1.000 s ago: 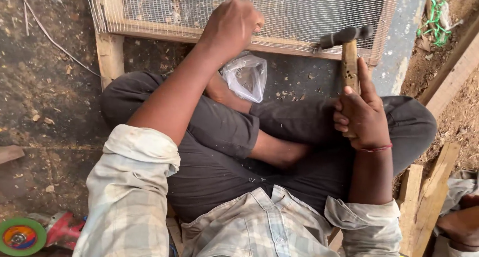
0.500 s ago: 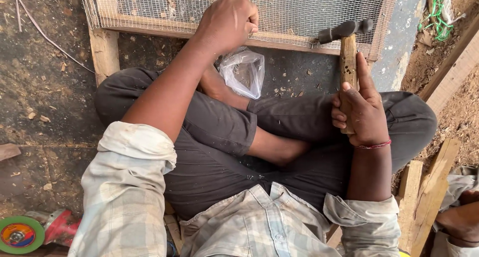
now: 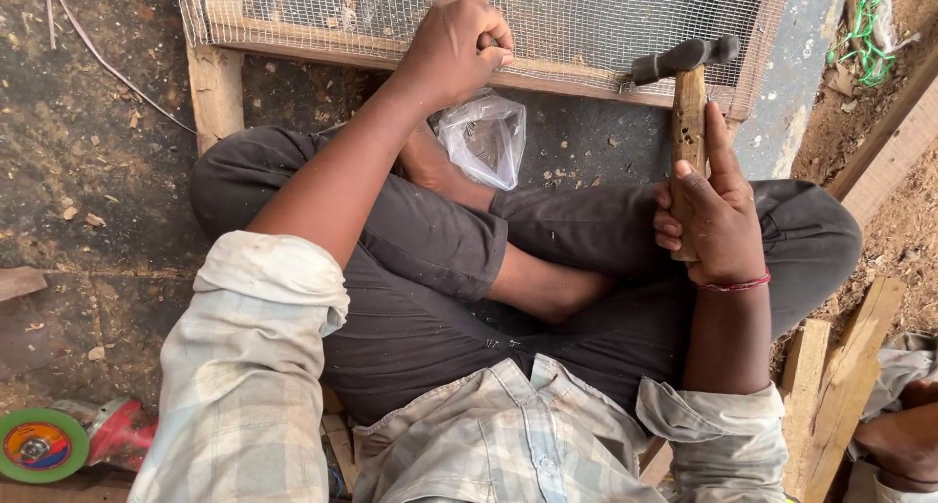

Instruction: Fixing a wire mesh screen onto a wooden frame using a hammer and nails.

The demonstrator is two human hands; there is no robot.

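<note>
Right hand (image 3: 713, 215) grips the wooden handle of a hammer (image 3: 687, 83), thumb laid up along it, the dark head resting on the lower rail of a wooden frame (image 3: 293, 42) covered in wire mesh (image 3: 606, 15). Left hand (image 3: 457, 44) is curled into a fist, pressing on that same rail. Just below it, a clear plastic bag (image 3: 486, 137) lies by the crossed legs.
</note>
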